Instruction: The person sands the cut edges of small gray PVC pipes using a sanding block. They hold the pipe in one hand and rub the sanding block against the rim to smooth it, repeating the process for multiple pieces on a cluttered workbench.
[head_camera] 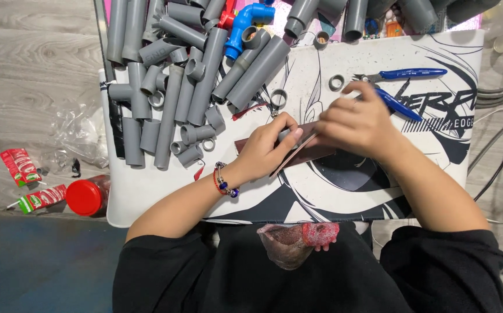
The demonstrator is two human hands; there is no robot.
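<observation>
My left hand (266, 149) grips a small grey pipe piece (284, 134) and presses it against a dark brown sheet of sandpaper (315, 152) lying on the white printed mat (298, 197). A beaded bracelet sits on that wrist. My right hand (356, 124) rests on the right side of the sandpaper sheet, fingers curled over its edge. Both hands meet at the middle of the mat. Most of the pipe piece is hidden inside the left fingers.
A heap of grey pipes and fittings (187, 75) fills the mat's upper left, with a blue elbow fitting (244, 22). Blue-handled pliers (405, 87) lie right of my hands. Grey rings (337, 82) are nearby. A red-lidded jar (86, 197) and red cartons (22, 168) lie on the floor.
</observation>
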